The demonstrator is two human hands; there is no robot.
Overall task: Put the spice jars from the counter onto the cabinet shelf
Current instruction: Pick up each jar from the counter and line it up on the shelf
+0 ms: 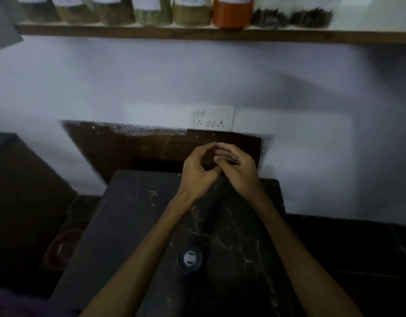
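Observation:
Several labelled spice jars stand in a row on the wooden shelf [197,34] at the top, among them an orange-filled jar [232,13] and a green-filled jar [152,16]. My left hand [198,171] and my right hand [237,167] meet above the back edge of the dark stone counter [133,213]. Their fingers are loosely curved, the fingertips touch each other, and neither holds anything. A small round dark object with a pale centre [190,258] sits on the counter between my forearms; whether it is a jar I cannot tell.
A white switch and socket plate [213,118] is on the wall behind my hands, above a dark wooden panel [128,147]. A reddish bowl [64,248] lies low at the left. A dark cabinet [18,179] stands at the left.

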